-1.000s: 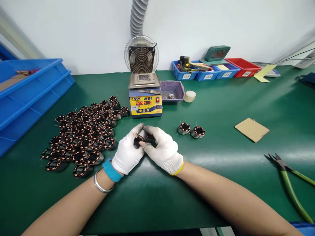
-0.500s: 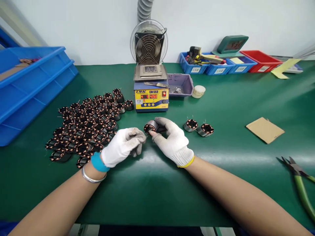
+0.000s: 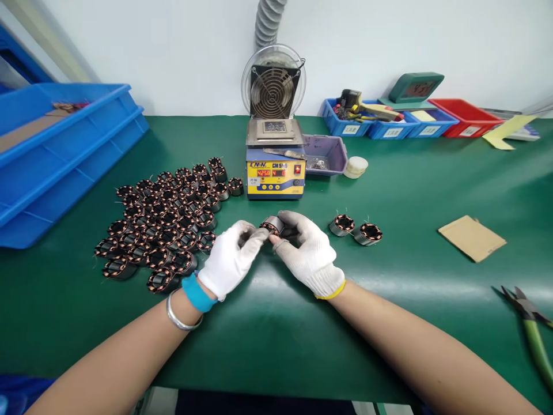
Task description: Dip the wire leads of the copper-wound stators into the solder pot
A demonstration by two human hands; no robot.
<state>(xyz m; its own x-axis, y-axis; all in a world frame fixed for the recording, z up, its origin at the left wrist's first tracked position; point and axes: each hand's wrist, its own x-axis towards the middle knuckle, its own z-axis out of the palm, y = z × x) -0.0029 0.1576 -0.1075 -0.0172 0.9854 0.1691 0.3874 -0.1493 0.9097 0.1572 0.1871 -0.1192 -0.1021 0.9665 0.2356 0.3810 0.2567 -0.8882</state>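
Observation:
My right hand [image 3: 306, 248], in a white knit glove with grey fingers, is closed around a motor stator [image 3: 273, 223], a steel ring with copper windings. The stator is tilted, its wound face towards me. My left hand [image 3: 233, 251], in a similar glove, has its thumb and fingers pinched at the stator's left rim. What lies between those fingertips is hidden. Left of my hands, a large group of similar stators [image 3: 162, 210] covers the green mat. On the right stand two more stators, one [image 3: 342, 225] with thin wire ends sticking up and another [image 3: 368, 233] beside it.
A yellow-and-blue solder pot [image 3: 276, 183] stands ahead, a fan [image 3: 273, 95] behind it. To its right are a purple tray [image 3: 341, 155] and a round white container [image 3: 356, 166]. Blue stacked bins [image 3: 86, 138] stand left; cardboard [image 3: 472, 237] and green-handled pliers [image 3: 531, 328] lie right.
My left hand has moved right, bringing its fingertips to the stator's rim. The right hand keeps hold of the stator. The whole view has shifted slightly.

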